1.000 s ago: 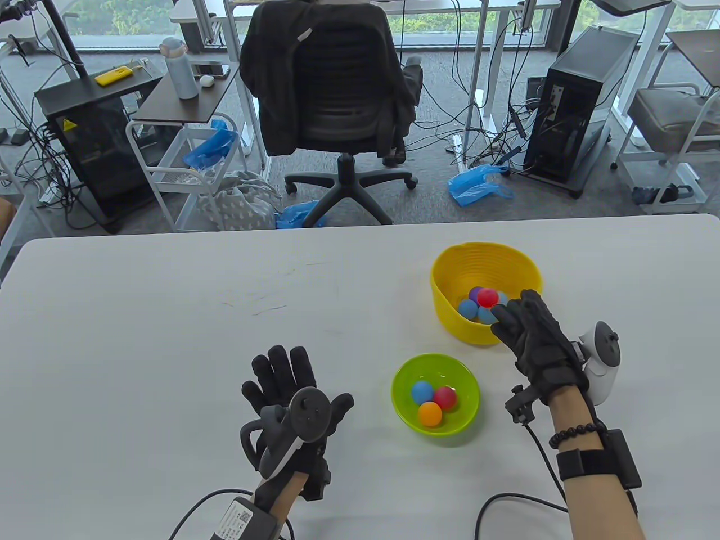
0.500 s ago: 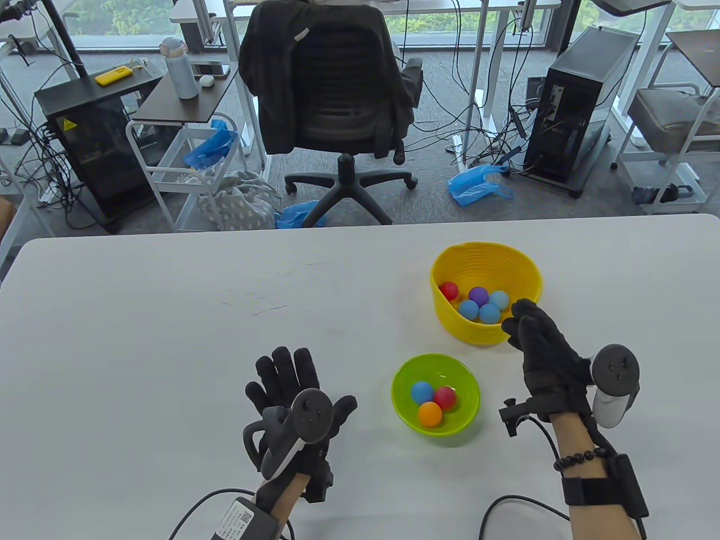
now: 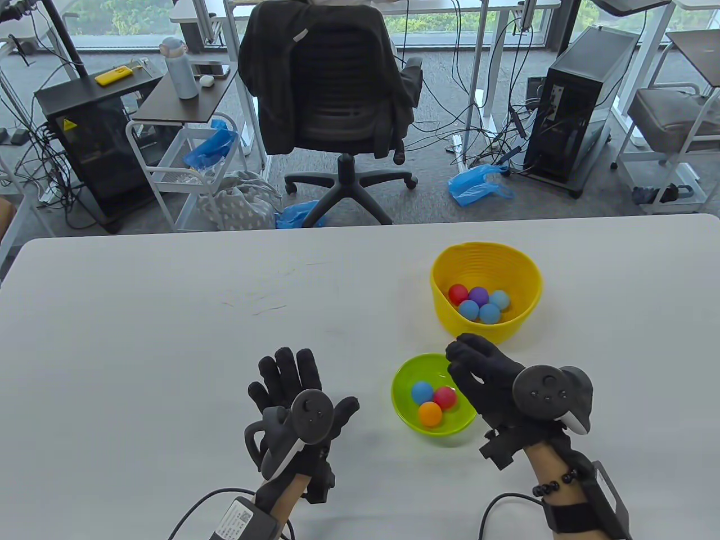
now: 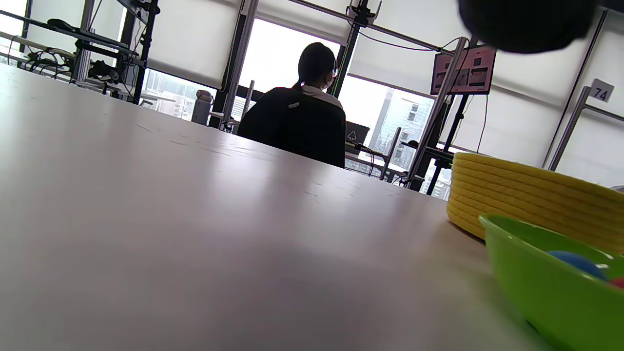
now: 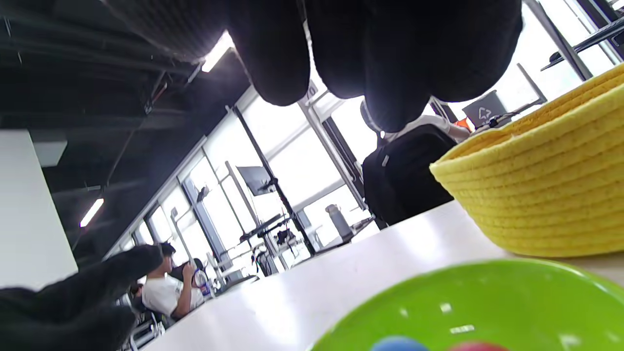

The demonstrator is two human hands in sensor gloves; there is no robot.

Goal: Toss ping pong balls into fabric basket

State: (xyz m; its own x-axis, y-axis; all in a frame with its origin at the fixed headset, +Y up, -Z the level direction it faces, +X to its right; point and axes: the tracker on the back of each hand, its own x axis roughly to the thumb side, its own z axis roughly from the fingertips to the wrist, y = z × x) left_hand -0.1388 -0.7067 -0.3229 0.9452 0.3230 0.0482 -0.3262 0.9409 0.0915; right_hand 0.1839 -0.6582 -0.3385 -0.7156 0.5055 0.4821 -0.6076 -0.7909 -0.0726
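Observation:
The yellow fabric basket (image 3: pixel 526 270) stands right of the table's centre and holds several balls, among them a red one (image 3: pixel 458 293), a purple one (image 3: pixel 478 295) and blue ones. A green bowl (image 3: pixel 406 377) in front of it holds a blue ball (image 3: pixel 421 392), a red ball (image 3: pixel 445 397) and an orange ball (image 3: pixel 430 414). My right hand (image 3: pixel 467 368) hovers over the bowl's right rim, fingers curled downward and empty; its fingers (image 5: pixel 390 53) hang above the bowl (image 5: pixel 468 302) in the right wrist view. My left hand (image 3: pixel 292 382) rests flat on the table, fingers spread, left of the bowl.
The white table (image 3: pixel 169 315) stretches wide to the left. An office chair (image 3: pixel 332 95) with a dark jacket stands beyond the far edge. Cables trail from both wrists at the near edge. The left wrist view shows the basket (image 4: pixel 531 195) and the bowl (image 4: pixel 551 287) at its right.
My right hand has pulled back from the basket and moved down-left over the green bowl. The red ball it let go has settled in the basket. The left hand has stayed put.

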